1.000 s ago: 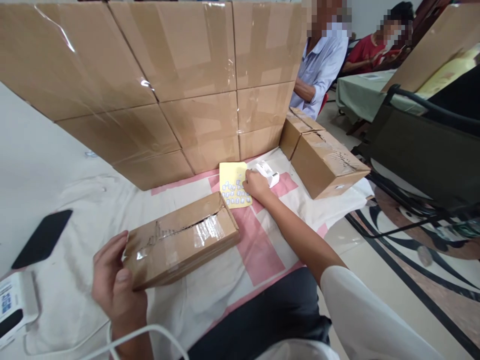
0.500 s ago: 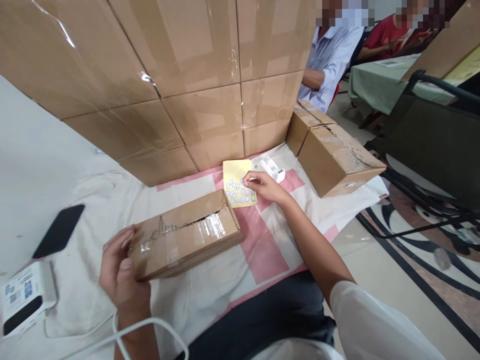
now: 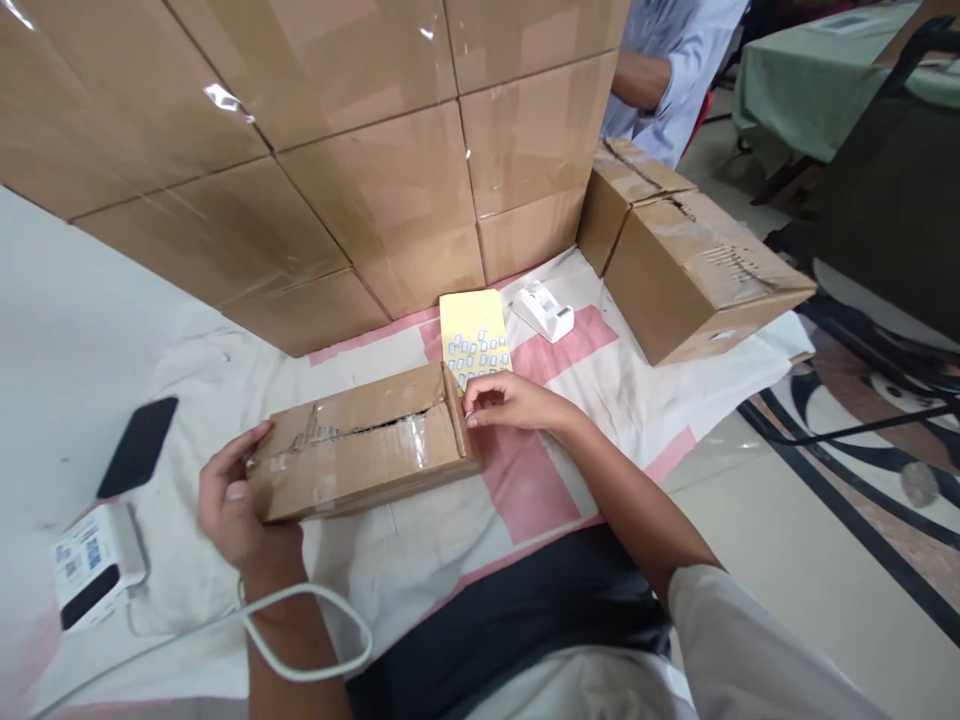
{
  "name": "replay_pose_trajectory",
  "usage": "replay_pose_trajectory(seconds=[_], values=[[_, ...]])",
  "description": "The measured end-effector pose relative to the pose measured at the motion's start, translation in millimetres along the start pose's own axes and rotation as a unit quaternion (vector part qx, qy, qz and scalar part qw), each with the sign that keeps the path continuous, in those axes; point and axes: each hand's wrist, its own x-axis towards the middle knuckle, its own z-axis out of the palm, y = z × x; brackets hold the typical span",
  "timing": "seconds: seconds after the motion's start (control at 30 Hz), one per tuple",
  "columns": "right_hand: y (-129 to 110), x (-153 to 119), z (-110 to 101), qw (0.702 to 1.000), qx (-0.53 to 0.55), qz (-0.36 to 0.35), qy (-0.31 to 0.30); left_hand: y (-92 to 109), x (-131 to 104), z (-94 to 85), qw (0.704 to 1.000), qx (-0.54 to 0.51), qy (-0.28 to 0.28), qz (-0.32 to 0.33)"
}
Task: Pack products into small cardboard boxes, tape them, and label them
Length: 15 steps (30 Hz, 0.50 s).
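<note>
Counter [image 3: 416, 535]: draped in white cloth with pink patches [image 3: 529, 490].
Carton: small brown rectangular cardboard carton [image 3: 360, 448], clear-taped, slit along the top, lying towards the counter's front edge.
Left hand [image 3: 236, 510]: clamped round the carton's left end.
Right hand [image 3: 514, 402]: thumb and index fingertip together beside the carton's right end, apparently on a small pale piece [image 3: 470, 414]; contact with the carton unclear.
Sheet: yellow rectangular sheet [image 3: 469, 312] bearing small white blue-edged labels [image 3: 484, 346], near the counter's back edge.
Dispenser: white plastic dispenser [image 3: 545, 312], right of the sheet.
Step in hand: seemingly fingertip work at the carton's right end.
Next move calls for: steady carton, precise pinch.
</note>
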Motion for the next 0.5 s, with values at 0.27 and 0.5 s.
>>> replay_pose_trajectory(seconds=[0.27, 0.5], values=[[7.5, -1.4, 2.0, 0.999, 0.034, 0.011, -0.012, -1.1, -2.0, 2.2, 1.0, 0.001, 0.007, 0.003], [8.3, -1.3, 1.6, 0.994, 0.09, 0.009, -0.061, -3.1, -1.9, 4.6, 1.0, -0.018, 0.009, 0.015]])
